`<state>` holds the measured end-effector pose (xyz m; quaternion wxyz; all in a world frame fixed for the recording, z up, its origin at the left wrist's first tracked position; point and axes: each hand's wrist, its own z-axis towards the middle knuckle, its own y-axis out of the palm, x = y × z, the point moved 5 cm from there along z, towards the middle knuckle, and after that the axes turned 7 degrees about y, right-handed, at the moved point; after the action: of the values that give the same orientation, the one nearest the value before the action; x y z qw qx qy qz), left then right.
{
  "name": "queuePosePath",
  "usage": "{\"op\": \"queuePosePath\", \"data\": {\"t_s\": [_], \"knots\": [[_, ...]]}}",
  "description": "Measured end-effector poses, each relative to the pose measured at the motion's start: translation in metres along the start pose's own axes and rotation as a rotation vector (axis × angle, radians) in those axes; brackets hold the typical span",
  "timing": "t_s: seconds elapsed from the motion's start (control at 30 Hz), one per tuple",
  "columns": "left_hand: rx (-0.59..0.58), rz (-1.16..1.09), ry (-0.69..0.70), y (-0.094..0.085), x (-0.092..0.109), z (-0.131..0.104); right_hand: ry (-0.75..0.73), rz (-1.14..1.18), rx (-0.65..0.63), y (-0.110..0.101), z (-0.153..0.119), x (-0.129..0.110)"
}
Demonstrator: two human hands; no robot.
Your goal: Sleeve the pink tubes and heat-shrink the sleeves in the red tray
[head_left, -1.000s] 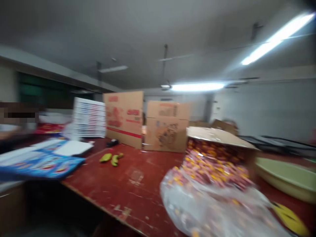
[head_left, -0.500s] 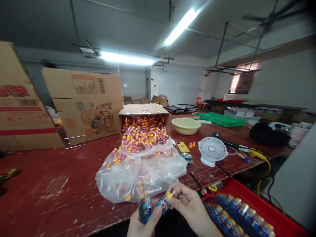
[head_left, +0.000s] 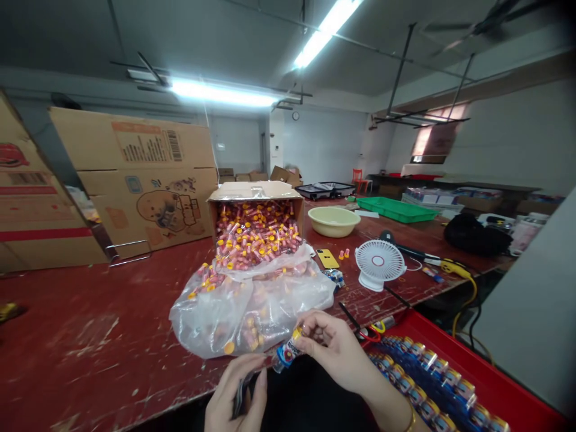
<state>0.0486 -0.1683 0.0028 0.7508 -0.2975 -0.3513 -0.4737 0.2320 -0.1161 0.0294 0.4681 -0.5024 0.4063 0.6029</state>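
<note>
My right hand (head_left: pixel 330 348) pinches the yellow-capped end of a small clear bottle with a blue printed label (head_left: pixel 288 349), tilted over the table's front edge. My left hand (head_left: pixel 238 393) is curled at the lower middle around a dark, glossy wrapper piece (head_left: pixel 242 395), partly hidden by the fingers. The left fingertips are close to the bottle's lower end. Beyond my hands a translucent plastic bag (head_left: pixel 211 318) spills from a cardboard box (head_left: pixel 256 191) full of small pink pieces with yellow caps (head_left: pixel 258 234).
On the red table (head_left: pixel 112 330) are a white fan (head_left: pixel 380 264), a yellow phone (head_left: pixel 327 258), a cream basin (head_left: pixel 333 222) and a green tray (head_left: pixel 398 209). A red tray (head_left: pixel 508 384) at lower right holds rows of labelled bottles (head_left: pixel 423 384). Large cartons (head_left: pixel 166 174) stand left.
My left hand has moved left and down, away from the bottle, its fingers spreading wider around the dark piece. My right hand keeps the bottle and has shifted slightly up and left. The view has shifted.
</note>
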Motion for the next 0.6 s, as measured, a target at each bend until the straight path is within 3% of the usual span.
{"op": "queuePosePath", "data": {"t_s": [0.07,0.23,0.3,0.37,0.5,0.6], "knots": [[-0.082,0.007,-0.053,0.0,-0.005,0.005,0.064,0.024,-0.087,0.003,0.003,0.002],[-0.511,-0.221,-0.47,0.028,-0.028,0.001,0.192,0.026,-0.416,0.014,0.019,0.011],[-0.555,-0.279,-0.536,0.037,-0.033,-0.002,0.198,-0.014,-0.497,0.017,0.025,0.013],[-0.518,-0.296,-0.583,0.041,-0.039,-0.004,0.193,0.003,-0.43,0.016,0.029,0.015],[-0.33,-0.28,-0.601,0.037,-0.048,-0.002,0.044,0.084,0.021,0.008,0.016,0.022],[-0.22,-0.315,-0.606,0.035,-0.049,0.0,-0.002,0.078,0.014,0.022,-0.008,0.04]]}}
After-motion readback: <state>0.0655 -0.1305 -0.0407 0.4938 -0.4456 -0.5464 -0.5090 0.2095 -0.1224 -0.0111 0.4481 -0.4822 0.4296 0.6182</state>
